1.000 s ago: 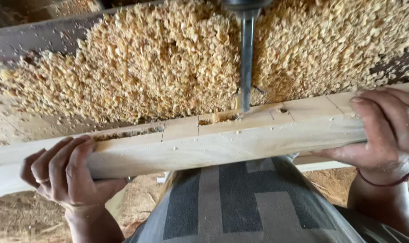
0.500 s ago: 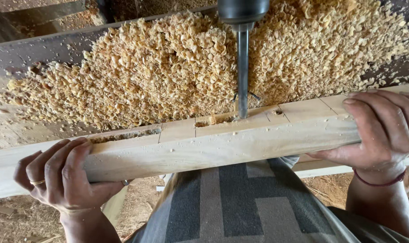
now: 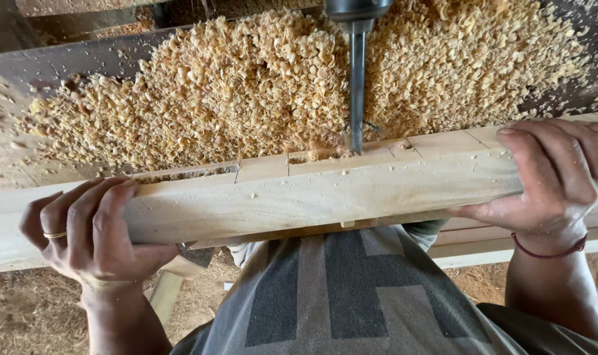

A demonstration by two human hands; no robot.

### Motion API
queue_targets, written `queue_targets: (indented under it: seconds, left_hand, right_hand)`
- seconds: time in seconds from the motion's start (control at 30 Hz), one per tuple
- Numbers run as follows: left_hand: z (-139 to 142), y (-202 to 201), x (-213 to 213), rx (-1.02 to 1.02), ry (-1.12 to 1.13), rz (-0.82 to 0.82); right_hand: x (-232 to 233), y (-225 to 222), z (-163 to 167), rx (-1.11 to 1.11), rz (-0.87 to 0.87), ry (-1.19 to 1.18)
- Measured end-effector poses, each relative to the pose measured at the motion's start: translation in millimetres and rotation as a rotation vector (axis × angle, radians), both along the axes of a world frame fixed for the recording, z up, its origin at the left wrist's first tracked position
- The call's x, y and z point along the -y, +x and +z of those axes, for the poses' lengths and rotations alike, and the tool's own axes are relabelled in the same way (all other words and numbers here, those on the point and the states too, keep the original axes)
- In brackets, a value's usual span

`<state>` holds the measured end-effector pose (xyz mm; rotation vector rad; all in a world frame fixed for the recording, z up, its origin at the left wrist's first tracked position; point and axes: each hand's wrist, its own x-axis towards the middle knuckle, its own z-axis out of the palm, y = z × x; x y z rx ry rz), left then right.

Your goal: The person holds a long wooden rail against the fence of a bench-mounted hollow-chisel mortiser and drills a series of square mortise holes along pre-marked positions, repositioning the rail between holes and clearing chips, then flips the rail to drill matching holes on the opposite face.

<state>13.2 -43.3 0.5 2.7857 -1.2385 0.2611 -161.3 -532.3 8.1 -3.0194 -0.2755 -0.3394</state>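
A long pale wooden beam (image 3: 325, 194) lies across the view between the two hands, its long axis running from left to right and rising slightly toward the right hand's end. The left hand (image 3: 92, 230) is wrapped over the beam near its lower end, fingers curled down over the near face and thumb underneath, closed firmly on the wood; a gold ring (image 3: 55, 235) sits on one finger. The right hand (image 3: 555, 177) clasps the higher end the same way, fingers folded over the top edge, with a red band (image 3: 549, 252) at the wrist. Roughly midway between the hands, a steel drill bit (image 3: 357, 92) comes straight down from a chuck (image 3: 358, 9) above and meets the beam's top face, where pencil lines cross the wood and a shallow cut slot runs toward the left hand. Beyond the beam, away from the hands, a thick heap of wood shavings (image 3: 246, 92) covers the machine bed. Below the beam, between the forearms, is the person's grey patterned shirt (image 3: 338, 296).
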Motion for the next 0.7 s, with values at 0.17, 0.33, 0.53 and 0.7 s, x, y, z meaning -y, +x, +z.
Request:
queue_targets:
  seconds: [0.17, 0.33, 0.53, 0.7]
  left_hand:
    - [-14, 3, -15, 0.038, -0.017, -0.029]
    - [-22, 14, -20, 0.057, -0.018, -0.066]
    - [-17, 24, -11, 0.087, -0.01, -0.092]
    - [-9, 31, -1, 0.087, -0.006, -0.091]
  right_hand:
    - [-2, 2, 5, -0.032, -0.059, -0.062]
    - [2, 4, 3, -0.039, -0.07, -0.064]
    - [10, 2, -5, -0.005, -0.029, -0.08]
    - [18, -1, -10, 0.012, -0.006, -0.074]
